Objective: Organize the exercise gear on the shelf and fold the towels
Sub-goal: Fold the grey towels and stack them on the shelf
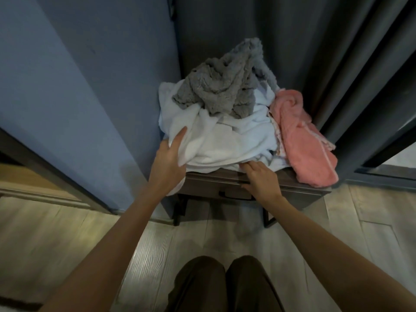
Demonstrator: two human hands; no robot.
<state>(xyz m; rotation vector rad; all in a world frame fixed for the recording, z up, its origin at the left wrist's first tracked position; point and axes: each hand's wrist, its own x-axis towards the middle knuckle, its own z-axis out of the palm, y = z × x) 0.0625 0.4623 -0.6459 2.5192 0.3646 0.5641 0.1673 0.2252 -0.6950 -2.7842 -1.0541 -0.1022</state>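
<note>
A heap of unfolded towels lies on a small dark wooden table (292,183). A big white towel (227,140) forms the base, a crumpled grey towel (225,86) sits on top, and a pink towel (301,140) hangs over the right side. My left hand (171,158) lies against the white towel's left side with fingers stretched up along the cloth. My right hand (261,176) is at the table's front edge, its fingertips tucked under the white towel's lower hem. Whether either hand pinches the cloth is hidden.
The table has a drawer with a black handle (234,195) and thin dark legs. A blue-grey wall (90,86) stands to the left, dark curtains (337,64) behind and to the right. The floor is light wood. My knees (225,282) show at the bottom.
</note>
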